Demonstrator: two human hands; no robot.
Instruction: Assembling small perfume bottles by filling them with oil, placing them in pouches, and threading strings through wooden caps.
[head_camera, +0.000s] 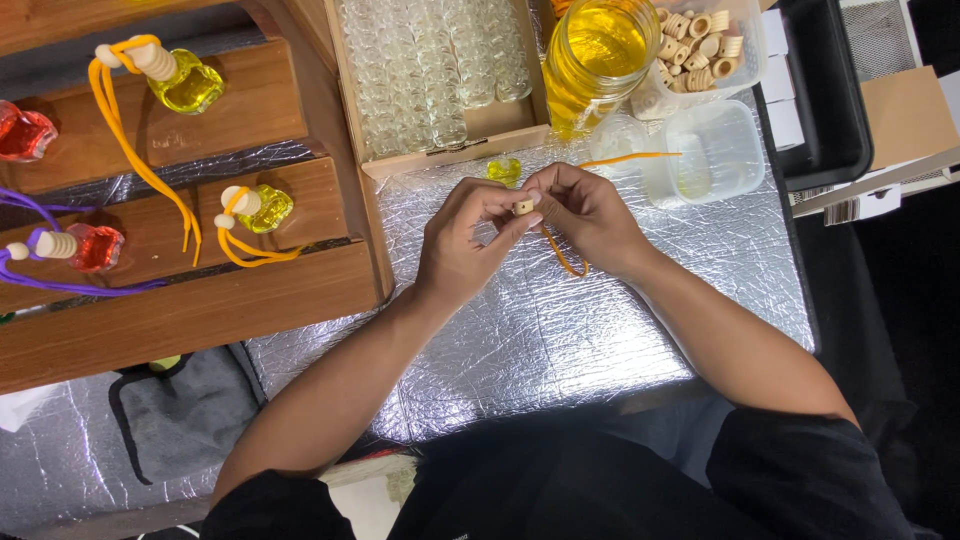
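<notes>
Seen from above at a workbench covered in crinkled silver foil (560, 330): at far left a stepped wooden rack (250, 290) carries small filled bottles with pale wooden caps; two red bottles (95, 247) tied with purple cord (60, 285) sit at its left edge, and two yellow bottles (190, 85) trail orange cords (130, 145) down over the steps; below the rack a grey cloth (190, 410) lies on the foil; toward the middle, a shallow wooden tray (480, 125) is packed with rows of empty clear glass bottles (430, 60); just in front of it a single small yellow-filled bottle (505, 171) stands on the foil, close beyond the person's fingers; the left hand (465, 245) and the right hand (590, 215) meet at centre, fingertips pinched together on a small pale wooden cap (524, 206) held between them just above the foil; both hands are closed on it, the left thumb and forefinger against one side, the right fingers curled over the other; a loop of orange cord (565, 260) hangs beneath the right hand, and another length of orange cord (630, 157) runs out toward a clear plastic tub (715, 150); behind stand a large glass jar of yellow liquid (600, 60) and a clear tub of pale wooden rings (700, 45); at far right, off the foil, a black tray (830, 100) and a brown cardboard box (905, 115)
</notes>
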